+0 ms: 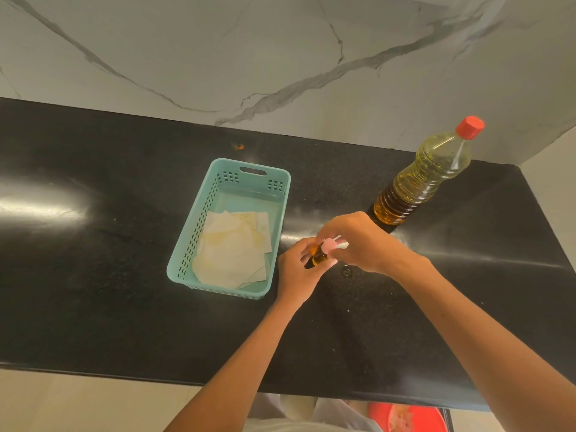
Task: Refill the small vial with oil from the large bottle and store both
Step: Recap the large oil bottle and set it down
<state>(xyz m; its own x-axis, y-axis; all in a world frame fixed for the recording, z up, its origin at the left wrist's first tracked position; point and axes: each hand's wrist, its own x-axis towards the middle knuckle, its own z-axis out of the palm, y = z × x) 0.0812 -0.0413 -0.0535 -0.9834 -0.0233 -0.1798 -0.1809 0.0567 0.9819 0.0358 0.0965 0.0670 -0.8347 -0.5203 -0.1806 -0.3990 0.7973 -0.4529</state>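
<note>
Gripping the small vial (318,258), left hand (296,269); right hand (358,241) pinches its top.

Glossy black countertop (93,275) below veined marble wall (280,57)

place: home kitchen | signs: black stone counter (93,275), marble-look wall (187,57), cooking oil bottle (427,176)

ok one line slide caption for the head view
Left hand holds the amber vial while the right hand grips its cap, beside a teal basket and capped oil bottle.
</note>
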